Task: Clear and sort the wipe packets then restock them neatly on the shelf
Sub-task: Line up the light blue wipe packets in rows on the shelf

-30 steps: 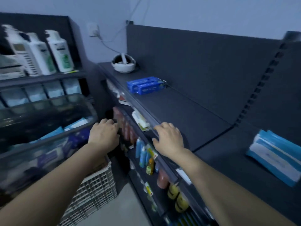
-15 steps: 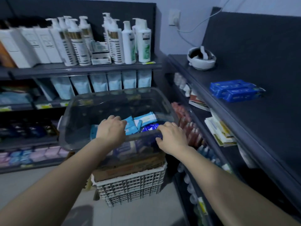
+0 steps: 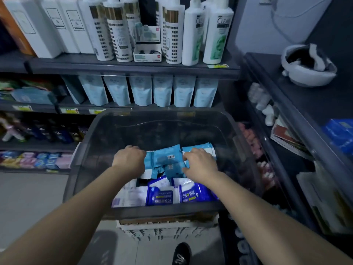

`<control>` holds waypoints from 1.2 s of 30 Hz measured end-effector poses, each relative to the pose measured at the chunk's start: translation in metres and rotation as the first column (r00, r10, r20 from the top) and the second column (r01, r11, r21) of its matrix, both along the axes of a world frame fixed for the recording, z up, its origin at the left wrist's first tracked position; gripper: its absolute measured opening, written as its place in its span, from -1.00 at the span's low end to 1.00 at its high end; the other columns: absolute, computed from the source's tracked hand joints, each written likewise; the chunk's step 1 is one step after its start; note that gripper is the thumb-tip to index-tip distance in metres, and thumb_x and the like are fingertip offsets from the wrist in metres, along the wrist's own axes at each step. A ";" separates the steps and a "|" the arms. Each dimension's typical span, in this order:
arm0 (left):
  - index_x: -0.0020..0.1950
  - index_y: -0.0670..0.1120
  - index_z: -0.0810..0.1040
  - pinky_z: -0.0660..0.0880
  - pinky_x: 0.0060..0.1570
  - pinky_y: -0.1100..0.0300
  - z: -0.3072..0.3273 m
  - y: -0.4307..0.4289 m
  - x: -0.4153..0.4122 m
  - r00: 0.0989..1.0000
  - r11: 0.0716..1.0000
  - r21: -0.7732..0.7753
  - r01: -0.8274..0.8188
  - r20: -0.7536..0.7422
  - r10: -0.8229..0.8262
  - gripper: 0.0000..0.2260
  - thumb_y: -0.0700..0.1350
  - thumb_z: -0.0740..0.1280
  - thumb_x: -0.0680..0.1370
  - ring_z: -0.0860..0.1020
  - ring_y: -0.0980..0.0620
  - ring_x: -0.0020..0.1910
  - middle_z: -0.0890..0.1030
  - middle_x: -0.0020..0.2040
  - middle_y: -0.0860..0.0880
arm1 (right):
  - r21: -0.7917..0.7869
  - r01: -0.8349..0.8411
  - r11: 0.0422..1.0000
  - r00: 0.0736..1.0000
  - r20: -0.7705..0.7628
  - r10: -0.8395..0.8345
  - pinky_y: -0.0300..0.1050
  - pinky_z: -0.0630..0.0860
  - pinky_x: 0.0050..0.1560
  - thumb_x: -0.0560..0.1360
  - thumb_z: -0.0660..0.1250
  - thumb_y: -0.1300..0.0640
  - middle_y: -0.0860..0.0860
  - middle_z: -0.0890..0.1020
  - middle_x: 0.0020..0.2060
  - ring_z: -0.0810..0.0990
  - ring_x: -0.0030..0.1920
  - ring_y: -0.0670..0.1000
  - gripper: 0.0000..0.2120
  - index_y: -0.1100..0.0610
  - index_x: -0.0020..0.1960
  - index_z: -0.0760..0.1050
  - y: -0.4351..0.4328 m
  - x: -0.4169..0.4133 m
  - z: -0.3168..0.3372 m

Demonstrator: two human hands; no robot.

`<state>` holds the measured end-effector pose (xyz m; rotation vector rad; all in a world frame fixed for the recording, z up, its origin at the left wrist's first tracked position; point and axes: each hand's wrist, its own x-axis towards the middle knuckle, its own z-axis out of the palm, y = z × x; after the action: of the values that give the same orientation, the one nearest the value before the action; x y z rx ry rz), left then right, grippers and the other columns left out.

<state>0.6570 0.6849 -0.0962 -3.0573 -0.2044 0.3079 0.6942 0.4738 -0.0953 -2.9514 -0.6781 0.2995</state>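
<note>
Both hands inside clear bin [image 3: 172, 131]. Right hand [image 3: 200, 165] curls onto light-blue wipe packets [image 3: 166, 155] lying between the hands. Left hand [image 3: 129, 159]: fingers hidden, can't tell its hold. Dark-blue packets [image 3: 162, 195] lie just wrist-side. Risk: the loose, slick stack may fan out on lifting and mix the sorts.

fingers of left hand [image 3: 129, 159] hidden under knuckles, blue shelf packs [image 3: 340, 135] cut by right edge

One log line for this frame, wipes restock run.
phase: sorting in bin | left hand: in bin, grip unclear | right hand: grips light-blue packets | dark-blue packets: not held
</note>
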 end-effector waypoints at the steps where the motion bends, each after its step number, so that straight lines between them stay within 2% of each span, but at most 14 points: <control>1: 0.23 0.02 0.50 0.43 0.01 0.11 -0.007 0.004 0.008 0.999 1.000 -0.003 -0.023 -0.035 0.023 -0.72 -0.08 0.25 0.52 0.46 -0.03 0.19 0.52 0.17 -0.01 | -0.015 -0.018 1.000 1.000 -0.025 0.017 0.00 0.38 0.23 0.52 0.31 -0.03 0.06 0.48 0.20 0.41 0.26 0.11 -0.65 0.06 0.27 0.48 0.003 0.013 -0.006; 9: 0.42 -0.07 0.32 0.45 0.17 -0.01 -0.075 0.027 0.045 0.949 0.988 -0.020 -0.154 -0.281 0.142 -0.59 -0.05 0.19 0.57 0.43 -0.11 0.29 0.41 0.34 -0.08 | -0.101 -0.189 0.977 0.968 -0.188 0.168 0.02 0.35 0.28 0.51 0.34 0.03 0.08 0.40 0.34 0.35 0.33 0.11 -0.49 0.09 0.41 0.32 0.027 0.073 -0.063; 11: 0.48 -0.07 0.20 0.43 0.23 -0.04 -0.090 0.033 0.051 0.941 0.985 -0.047 -0.163 -0.306 0.141 -0.52 -0.04 0.21 0.58 0.37 -0.12 0.36 0.30 0.44 -0.07 | -0.110 -0.234 0.966 0.954 -0.215 0.207 0.03 0.27 0.37 0.49 0.37 0.07 0.11 0.26 0.45 0.26 0.41 0.12 -0.40 0.08 0.47 0.24 0.032 0.081 -0.077; 15: 0.56 -0.01 -0.04 0.27 0.40 -0.09 -0.116 0.041 0.061 0.930 0.984 -0.091 -0.153 -0.350 0.113 -0.34 -0.08 0.25 0.55 0.16 -0.14 0.48 0.05 0.56 -0.09 | -0.180 -0.296 0.938 0.934 -0.259 0.245 0.06 0.04 0.48 0.45 0.42 0.14 0.10 -0.08 0.56 -0.09 0.55 0.11 -0.14 0.05 0.55 -0.06 0.041 0.091 -0.103; 18: 0.56 -0.01 -0.07 0.15 0.43 -0.06 -0.130 0.044 0.065 0.932 0.993 -0.037 -0.111 -0.351 0.091 -0.28 0.03 0.29 0.54 0.08 -0.11 0.51 0.06 0.54 -0.09 | -0.247 -0.292 0.924 0.937 -0.269 0.224 0.09 -0.07 0.51 0.43 0.41 0.20 0.11 -0.21 0.55 -0.21 0.55 0.12 -0.04 0.03 0.56 -0.20 0.045 0.091 -0.119; 21: 0.50 -0.01 0.10 0.25 0.34 -0.01 -0.141 0.049 0.068 0.969 0.997 0.007 -0.071 -0.237 0.071 -0.35 0.01 0.33 0.49 0.23 -0.08 0.42 0.25 0.44 -0.06 | -0.220 -0.298 0.929 0.937 -0.254 0.240 0.07 -0.03 0.48 0.43 0.44 0.09 0.10 -0.09 0.56 -0.10 0.55 0.11 -0.08 0.01 0.56 -0.12 0.047 0.096 -0.124; 24: 0.37 -0.04 0.31 0.39 0.17 0.02 -0.144 0.056 0.073 0.987 1.000 0.009 -0.006 -0.161 0.007 -0.54 -0.07 0.28 0.48 0.45 -0.10 0.23 0.49 0.25 -0.07 | -0.059 -0.249 0.967 0.943 -0.242 0.228 -0.02 0.16 0.41 0.49 0.37 -0.07 -0.01 0.29 0.48 0.22 0.45 0.06 -0.37 -0.05 0.49 0.22 0.052 0.110 -0.115; 25: 0.31 -0.05 0.37 0.45 0.12 0.04 -0.143 0.061 0.076 0.990 0.999 -0.041 -0.020 -0.139 0.015 -0.59 -0.07 0.28 0.47 0.52 -0.12 0.14 0.56 0.17 -0.09 | 0.016 -0.195 0.981 0.955 -0.227 0.194 -0.07 0.25 0.34 0.51 0.34 -0.06 -0.04 0.42 0.39 0.33 0.38 0.04 -0.48 -0.07 0.43 0.33 0.054 0.115 -0.109; 27: 0.18 -0.05 0.41 0.54 -0.02 0.02 -0.135 0.069 0.082 0.987 0.946 -0.283 -0.156 -0.093 0.135 -0.70 -0.06 0.29 0.47 0.60 -0.16 -0.04 0.63 0.02 -0.13 | 0.158 -0.058 0.986 0.973 -0.212 0.091 -0.10 0.39 0.17 0.52 0.34 0.04 0.00 0.58 0.19 0.48 0.22 0.06 -0.62 -0.07 0.33 0.47 0.060 0.120 -0.095; 30: 0.12 -0.05 0.46 0.52 -0.08 0.11 -0.114 0.074 0.092 0.933 0.749 -0.556 -0.360 -0.214 0.289 -0.76 -0.06 0.34 0.48 0.58 -0.11 -0.06 0.62 0.02 -0.09 | 0.320 0.157 0.934 0.964 -0.256 -0.074 -0.10 0.46 -0.05 0.51 0.35 0.08 0.04 0.64 0.02 0.57 0.02 0.10 -0.72 -0.03 0.22 0.51 0.068 0.124 -0.082; 32: 0.08 -0.08 0.50 0.45 -0.15 0.19 -0.108 0.076 0.096 0.884 0.631 -0.620 -0.466 -0.361 0.298 -0.81 -0.21 0.33 0.48 0.55 -0.05 -0.07 0.59 0.01 -0.07 | 0.375 0.254 0.891 0.931 -0.344 -0.120 -0.11 0.47 -0.10 0.52 0.35 0.02 0.01 0.65 -0.01 0.58 -0.07 0.07 -0.76 -0.01 0.18 0.49 0.069 0.127 -0.084; 33: 0.08 -0.11 0.50 0.46 -0.16 0.19 -0.109 0.077 0.096 0.851 0.580 -0.627 -0.520 -0.436 0.292 -0.81 -0.26 0.33 0.48 0.55 -0.05 -0.07 0.58 0.02 -0.09 | 0.392 0.296 0.871 0.906 -0.404 -0.126 -0.11 0.49 -0.04 0.52 0.34 0.01 0.00 0.64 0.04 0.58 -0.03 0.06 -0.75 0.00 0.19 0.49 0.068 0.126 -0.087; 34: 0.10 -0.13 0.51 0.49 -0.12 0.17 -0.111 0.078 0.094 0.824 0.556 -0.618 -0.557 -0.494 0.277 -0.78 -0.26 0.33 0.47 0.55 -0.06 -0.05 0.57 0.04 -0.10 | 0.394 0.341 0.853 0.874 -0.468 -0.133 -0.11 0.48 0.05 0.53 0.34 -0.01 0.00 0.61 0.13 0.57 0.07 0.06 -0.71 0.02 0.23 0.49 0.065 0.125 -0.092; 36: 0.19 -0.12 0.51 0.48 -0.04 0.15 -0.119 0.081 0.088 0.805 0.616 -0.550 -0.563 -0.532 0.261 -0.72 -0.21 0.36 0.47 0.54 -0.06 0.00 0.54 0.07 -0.10 | 0.349 0.404 0.845 0.824 -0.541 -0.170 -0.08 0.44 0.19 0.56 0.30 -0.03 0.02 0.54 0.28 0.51 0.25 0.09 -0.60 0.08 0.35 0.44 0.056 0.119 -0.101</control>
<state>0.7447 0.7663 -0.2155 -3.4728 -1.0217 1.3272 0.8132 0.5297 -0.1960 -2.3306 -0.1726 0.7220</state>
